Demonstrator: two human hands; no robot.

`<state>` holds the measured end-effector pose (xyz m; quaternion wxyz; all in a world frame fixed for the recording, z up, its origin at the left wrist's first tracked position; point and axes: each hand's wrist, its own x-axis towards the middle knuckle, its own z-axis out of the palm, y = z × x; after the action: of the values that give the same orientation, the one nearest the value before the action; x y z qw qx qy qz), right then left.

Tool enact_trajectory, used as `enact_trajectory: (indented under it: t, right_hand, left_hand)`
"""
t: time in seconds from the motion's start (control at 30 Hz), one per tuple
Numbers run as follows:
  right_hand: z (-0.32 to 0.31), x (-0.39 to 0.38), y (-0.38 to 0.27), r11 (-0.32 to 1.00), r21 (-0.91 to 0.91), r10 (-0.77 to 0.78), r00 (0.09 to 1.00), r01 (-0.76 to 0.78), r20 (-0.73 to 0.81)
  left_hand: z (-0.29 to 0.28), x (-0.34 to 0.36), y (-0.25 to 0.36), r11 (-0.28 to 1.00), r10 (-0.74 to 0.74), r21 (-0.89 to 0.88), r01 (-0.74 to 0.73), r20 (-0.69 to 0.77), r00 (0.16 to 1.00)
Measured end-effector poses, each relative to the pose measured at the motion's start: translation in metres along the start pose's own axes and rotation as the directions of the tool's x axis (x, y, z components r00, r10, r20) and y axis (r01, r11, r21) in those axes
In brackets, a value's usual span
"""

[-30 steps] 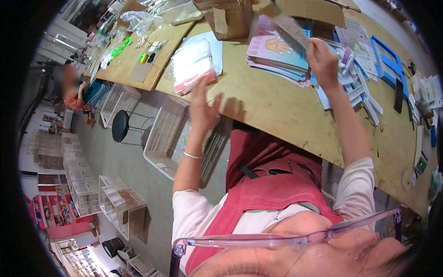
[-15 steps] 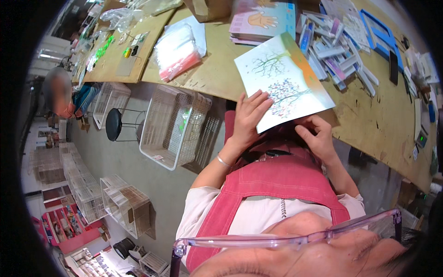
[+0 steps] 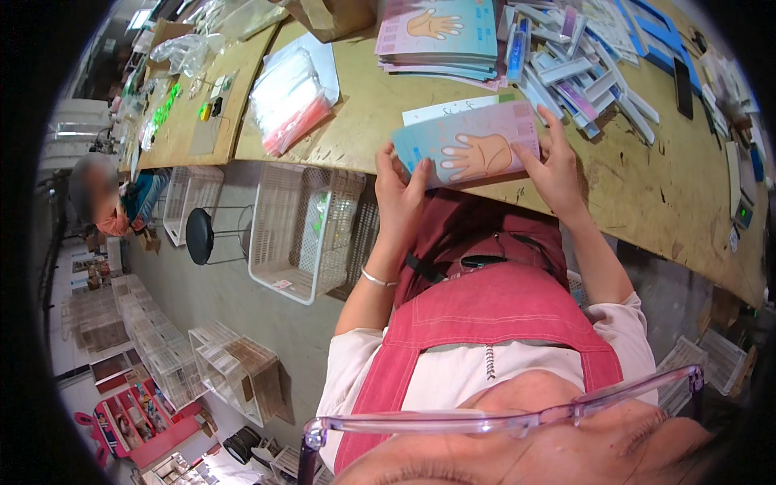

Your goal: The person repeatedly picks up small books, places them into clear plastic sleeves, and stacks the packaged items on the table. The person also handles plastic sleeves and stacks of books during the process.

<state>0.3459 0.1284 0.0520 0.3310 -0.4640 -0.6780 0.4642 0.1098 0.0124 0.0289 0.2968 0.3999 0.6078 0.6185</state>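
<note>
A card printed with a cartoon open palm on blue and pink [image 3: 477,155] is held at the table's near edge. My left hand [image 3: 400,182] grips its left end, thumb on the front face. On the right end, my right hand [image 3: 556,168] has its thumb on the print and its fingers behind. Beyond the card's top edge shows part of a white sheet [image 3: 436,110] with a line drawing; the rest of it is hidden. Farther back lies a stack of similar palm-printed cards [image 3: 436,56].
Right of the stack lies a loose pile of slim clear-and-white boxes [image 3: 575,77]. Clear plastic sleeves [image 3: 293,95] lie left. A black phone [image 3: 684,89] and blue frame [image 3: 659,36] sit far right. Beside the table are a white crate [image 3: 275,267], a stool [image 3: 200,237] and another person [image 3: 113,212].
The tree-print sheet is no longer in front of me. Both hands now hold the folded-size palm card, and my right hand has moved up onto its end. The view has shifted slightly.
</note>
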Motion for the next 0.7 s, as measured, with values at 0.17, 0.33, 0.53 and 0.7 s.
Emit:
enact_trajectory:
  t: [0.17, 0.33, 0.53, 0.7]
  right_hand:
    - [0.011, 0.026, 0.027, 0.88, -0.317, -0.408, 0.905, 0.354, -0.123]
    - [0.016, 0.033, 0.024, 0.847, -0.492, -0.271, 0.96, 0.201, -0.074]
    - [0.021, 0.044, 0.024, 0.745, -0.637, -0.279, 0.96, 0.198, -0.027]
    - [0.021, 0.053, 0.026, 0.716, -0.668, -0.266, 0.964, 0.201, 0.005]
  left_hand:
    - [0.02, 0.022, 0.007, 0.401, 0.56, 0.776, -0.487, 0.213, 0.801]
    - [0.048, 0.018, -0.004, 0.346, 0.328, 0.754, -0.558, 0.46, 0.825]
    - [0.053, 0.029, -0.013, 0.361, 0.27, 0.772, -0.522, 0.449, 0.852]
    - [0.055, 0.033, -0.013, 0.359, 0.251, 0.788, -0.5, 0.434, 0.865]
